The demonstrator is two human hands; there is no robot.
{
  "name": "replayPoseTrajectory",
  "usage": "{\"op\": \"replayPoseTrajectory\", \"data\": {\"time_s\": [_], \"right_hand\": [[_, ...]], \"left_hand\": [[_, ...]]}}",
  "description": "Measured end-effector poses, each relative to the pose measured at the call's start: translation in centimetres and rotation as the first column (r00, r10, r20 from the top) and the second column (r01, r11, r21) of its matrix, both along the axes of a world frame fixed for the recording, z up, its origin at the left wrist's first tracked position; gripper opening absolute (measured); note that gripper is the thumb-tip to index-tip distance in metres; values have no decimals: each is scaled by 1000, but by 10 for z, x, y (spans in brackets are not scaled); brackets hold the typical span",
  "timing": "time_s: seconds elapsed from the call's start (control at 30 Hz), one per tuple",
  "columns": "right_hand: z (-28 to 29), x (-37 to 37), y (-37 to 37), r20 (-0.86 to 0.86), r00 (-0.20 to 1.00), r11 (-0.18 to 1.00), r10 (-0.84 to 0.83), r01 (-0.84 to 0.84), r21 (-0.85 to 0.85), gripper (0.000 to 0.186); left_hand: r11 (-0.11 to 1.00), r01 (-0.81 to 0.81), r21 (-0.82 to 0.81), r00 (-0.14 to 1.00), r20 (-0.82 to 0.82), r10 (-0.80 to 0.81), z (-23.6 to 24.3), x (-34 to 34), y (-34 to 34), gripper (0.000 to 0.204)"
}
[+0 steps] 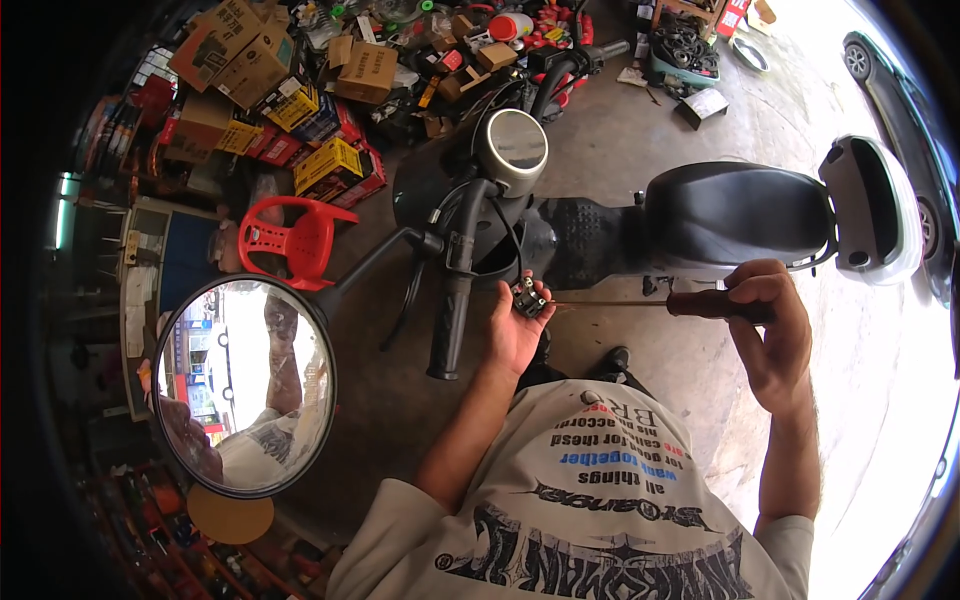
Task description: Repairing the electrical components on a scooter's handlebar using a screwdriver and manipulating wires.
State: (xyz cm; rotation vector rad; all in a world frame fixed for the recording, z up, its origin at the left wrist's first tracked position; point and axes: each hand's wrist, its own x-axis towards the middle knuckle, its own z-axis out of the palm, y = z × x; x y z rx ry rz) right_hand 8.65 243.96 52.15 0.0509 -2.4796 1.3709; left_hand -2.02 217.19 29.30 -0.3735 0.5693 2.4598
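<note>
My left hand (pixel 517 330) holds a small black switch housing (pixel 529 294) with metal contacts showing, just right of the handlebar grip (pixel 449 330). A dark cable runs down to it from the handlebar. My right hand (pixel 762 330) grips the dark handle of a long, thin screwdriver (pixel 610 303), whose tip is at the housing in my left hand. The scooter's black seat (pixel 735 205) and dark footboard (pixel 580 235) lie beyond my hands. A round mirror (pixel 240 380) on a black stalk stands at the left.
A red plastic chair (pixel 308 240) stands behind the handlebar. Cardboard boxes (pixel 362 72) and assorted parts crowd the upper left. A teal bin of cables (pixel 680 45) and a bent metal piece (pixel 703 108) sit farther back. A car (pixel 895 130) is at the right edge.
</note>
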Motion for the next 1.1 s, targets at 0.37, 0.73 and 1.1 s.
{"op": "replayPoseTrajectory", "data": {"time_s": [0.37, 0.73, 1.1], "right_hand": [[-11, -2, -14, -30, 999, 999, -15, 13, -50, 28], [-11, -4, -20, -23, 1000, 1000, 18, -17, 12, 30], [-11, -5, -21, -29, 999, 1000, 15, -14, 27, 29]], "left_hand": [[999, -2, -43, 1000, 0, 2, 2, 1, 3, 46], [997, -1, -72, 999, -37, -1, 6, 2, 3, 46], [997, 1, -72, 999, -37, -4, 3, 1, 2, 49]]}}
